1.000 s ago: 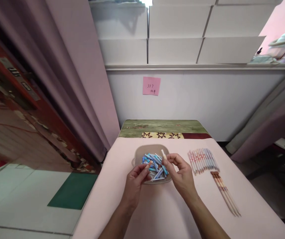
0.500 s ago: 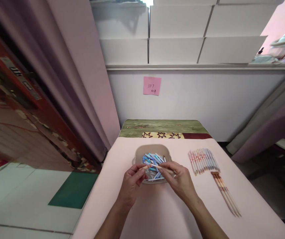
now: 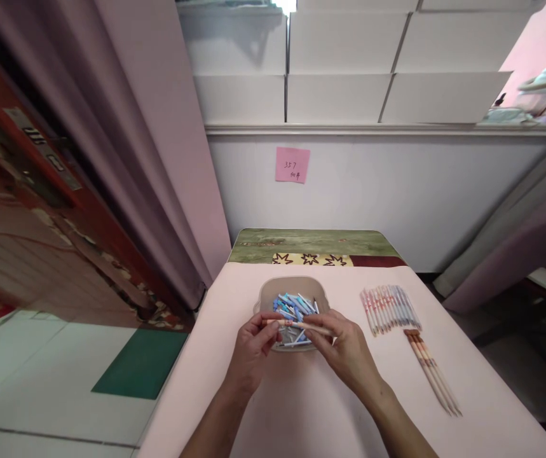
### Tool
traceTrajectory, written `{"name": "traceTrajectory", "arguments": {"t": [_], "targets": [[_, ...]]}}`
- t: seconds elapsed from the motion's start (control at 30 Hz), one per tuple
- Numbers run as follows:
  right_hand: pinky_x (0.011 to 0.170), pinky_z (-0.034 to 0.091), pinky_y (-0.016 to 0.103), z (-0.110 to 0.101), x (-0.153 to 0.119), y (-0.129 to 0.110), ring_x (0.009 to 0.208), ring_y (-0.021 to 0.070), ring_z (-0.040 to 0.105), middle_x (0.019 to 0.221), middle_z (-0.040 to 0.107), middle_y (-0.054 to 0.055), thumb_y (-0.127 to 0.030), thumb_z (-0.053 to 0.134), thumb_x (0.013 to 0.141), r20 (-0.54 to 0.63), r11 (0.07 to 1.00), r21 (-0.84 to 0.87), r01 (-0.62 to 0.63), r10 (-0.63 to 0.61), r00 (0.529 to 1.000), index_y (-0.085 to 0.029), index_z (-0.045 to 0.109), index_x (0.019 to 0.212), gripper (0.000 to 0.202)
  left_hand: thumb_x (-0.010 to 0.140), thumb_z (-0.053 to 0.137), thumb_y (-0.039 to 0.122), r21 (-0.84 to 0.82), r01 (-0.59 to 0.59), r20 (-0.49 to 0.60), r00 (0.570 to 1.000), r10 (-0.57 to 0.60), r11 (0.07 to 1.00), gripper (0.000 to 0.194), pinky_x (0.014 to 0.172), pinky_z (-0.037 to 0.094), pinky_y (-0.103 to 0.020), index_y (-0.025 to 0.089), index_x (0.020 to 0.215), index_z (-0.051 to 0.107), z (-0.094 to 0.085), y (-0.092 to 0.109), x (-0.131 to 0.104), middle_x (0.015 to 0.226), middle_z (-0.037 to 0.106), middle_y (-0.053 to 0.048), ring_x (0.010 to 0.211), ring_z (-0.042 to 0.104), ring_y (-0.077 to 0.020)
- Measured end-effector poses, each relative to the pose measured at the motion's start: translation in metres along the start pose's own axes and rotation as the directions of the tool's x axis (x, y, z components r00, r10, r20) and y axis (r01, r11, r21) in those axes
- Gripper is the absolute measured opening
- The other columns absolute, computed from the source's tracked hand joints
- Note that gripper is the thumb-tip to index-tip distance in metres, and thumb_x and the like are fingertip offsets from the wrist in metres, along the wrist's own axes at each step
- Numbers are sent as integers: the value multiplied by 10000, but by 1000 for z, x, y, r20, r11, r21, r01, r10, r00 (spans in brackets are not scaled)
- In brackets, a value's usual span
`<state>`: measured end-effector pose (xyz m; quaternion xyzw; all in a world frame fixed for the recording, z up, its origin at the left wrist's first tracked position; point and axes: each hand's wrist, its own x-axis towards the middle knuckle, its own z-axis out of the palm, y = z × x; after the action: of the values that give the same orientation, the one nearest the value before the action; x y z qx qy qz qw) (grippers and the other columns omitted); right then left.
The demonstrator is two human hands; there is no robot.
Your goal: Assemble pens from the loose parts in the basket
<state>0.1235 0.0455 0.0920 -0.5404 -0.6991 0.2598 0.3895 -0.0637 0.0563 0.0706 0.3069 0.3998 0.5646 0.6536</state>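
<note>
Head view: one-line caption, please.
Both hands, left hand and right hand, hold a pen above a tray.

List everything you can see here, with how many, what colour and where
pen: one, pale with an orange end, held level between both hands over the tray
tray: one, grey-beige, middle of the table
pen caps: a heap, too many to count, blue and white, in the tray
row of pens: a dozen or more, white with red and blue, right of the tray
brown pens: a few, brown and white, nearer than the row
table: one, pink cover
sticky note: one, pink, on the wall
curtain: mauve, left
left hand: grips the pen's left end
right hand: grips its right part
</note>
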Motion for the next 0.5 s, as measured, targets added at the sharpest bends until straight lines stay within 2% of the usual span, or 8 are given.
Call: {"name": "traceTrajectory", "arguments": {"t": [0.1,0.3,0.5], "targets": [[585,449,253,4,-2,-4,668,169,602,846,674,20,-209,584,804,-23,1000,4,-31,31,999,-248,642,1032,239,644,803,212,-113,20,-58,998,-27,993,226,603,483,-201,131,842,731,3,-4,2,656,609,16,569,515,-61],[573,422,236,12,-9,-7,643,157,571,783,667,10,-217,582,791,-59,999,12,-44,44,997,-224,594,802,17,592,845,247,-236,25,-125,991,-56,972,274,527,480,-180,121,786,699,13,-7,2,644,603,32,516,494,-43],[608,406,239,17,-13,-9,665,160,573,766,665,0,-245,591,811,-129,1000,5,-19,20,991,-222,622,811,38,618,832,291,-181,23,-199,978,-60,983,277,546,517,-201,132,767,660,21,-9,-3,726,673,-5,585,592,-88]]}}
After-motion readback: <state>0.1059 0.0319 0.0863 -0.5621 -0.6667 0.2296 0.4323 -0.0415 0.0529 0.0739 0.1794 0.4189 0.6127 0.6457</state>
